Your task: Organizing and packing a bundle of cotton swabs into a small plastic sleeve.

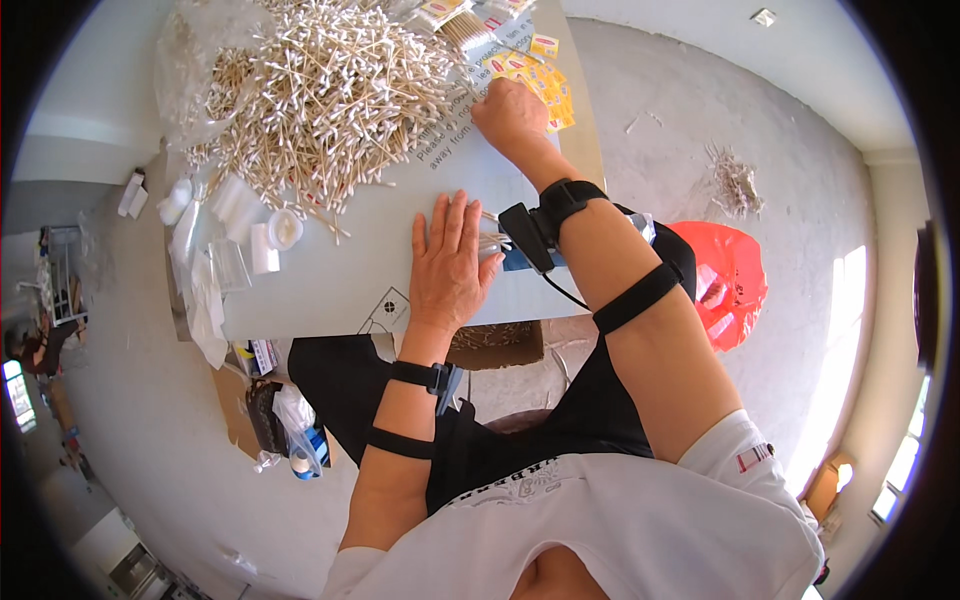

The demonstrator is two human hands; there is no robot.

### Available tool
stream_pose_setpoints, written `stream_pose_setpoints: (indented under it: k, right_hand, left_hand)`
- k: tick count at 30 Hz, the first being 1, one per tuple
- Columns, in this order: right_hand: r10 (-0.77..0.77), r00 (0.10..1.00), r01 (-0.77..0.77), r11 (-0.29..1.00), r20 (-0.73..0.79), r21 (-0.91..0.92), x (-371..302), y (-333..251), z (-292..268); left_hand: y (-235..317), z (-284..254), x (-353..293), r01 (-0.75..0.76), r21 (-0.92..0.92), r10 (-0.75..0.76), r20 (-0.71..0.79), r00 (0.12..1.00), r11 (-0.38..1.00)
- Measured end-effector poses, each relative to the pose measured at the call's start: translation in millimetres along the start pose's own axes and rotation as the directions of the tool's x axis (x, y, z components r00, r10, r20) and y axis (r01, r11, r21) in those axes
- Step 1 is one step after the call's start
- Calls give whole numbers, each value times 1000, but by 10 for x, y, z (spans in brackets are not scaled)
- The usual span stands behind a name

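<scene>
My left hand (450, 265) lies flat on the grey table sheet (330, 280), its fingers stretched out and pointing away from me. Beside its thumb are a few cotton swabs (492, 240) and a dark blue piece (515, 261), partly covered by my right wrist gear. Farther off, my right hand (512, 112) is closed next to the yellow printed labels (545, 88); whatever its fingers hold is hidden. A big heap of loose cotton swabs (320, 100) fills the far left of the table.
Clear plastic wrap (185, 75) edges the heap. White round containers (285, 230) and a clear box (231, 264) stand at the table's left. Packed swabs (465, 30) lie at the far edge. A cardboard box (500, 345) sits below the table, a red bag (735, 285) at right.
</scene>
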State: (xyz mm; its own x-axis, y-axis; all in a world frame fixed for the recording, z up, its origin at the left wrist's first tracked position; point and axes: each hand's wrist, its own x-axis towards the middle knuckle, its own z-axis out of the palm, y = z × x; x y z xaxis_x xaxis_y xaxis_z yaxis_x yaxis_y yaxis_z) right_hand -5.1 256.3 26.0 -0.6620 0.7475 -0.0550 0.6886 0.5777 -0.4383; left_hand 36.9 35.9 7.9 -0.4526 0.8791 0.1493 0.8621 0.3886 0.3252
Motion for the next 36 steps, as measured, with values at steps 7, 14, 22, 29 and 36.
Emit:
stream_pose_setpoints:
  k: [7, 14, 22, 29, 36]
  right_hand:
    - [-14, 993, 7, 998, 120, 64, -358, 238, -60]
    - [-207, 963, 171, 964, 172, 206, -671, 357, -75]
    - [-423, 890, 388, 899, 170, 203, -740, 340, -56]
    - [-589, 782, 531, 801, 204, 276, -775, 381, -58]
    - [-666, 701, 611, 745, 257, 268, -719, 274, -16]
  left_hand:
    - [-20, 13, -26, -9, -8, 9, -37, 999, 1000]
    - [-8, 10, -30, -17, -24, 16, -71, 997, 1000]
    - [-32, 48, -49, -29, -1, 28, -110, 994, 1000]
    - [-11, 32, -56, 20, -55, -30, -177, 984, 998]
    - [-31, 60, -69, 66, 16, -64, -115, 991, 998]
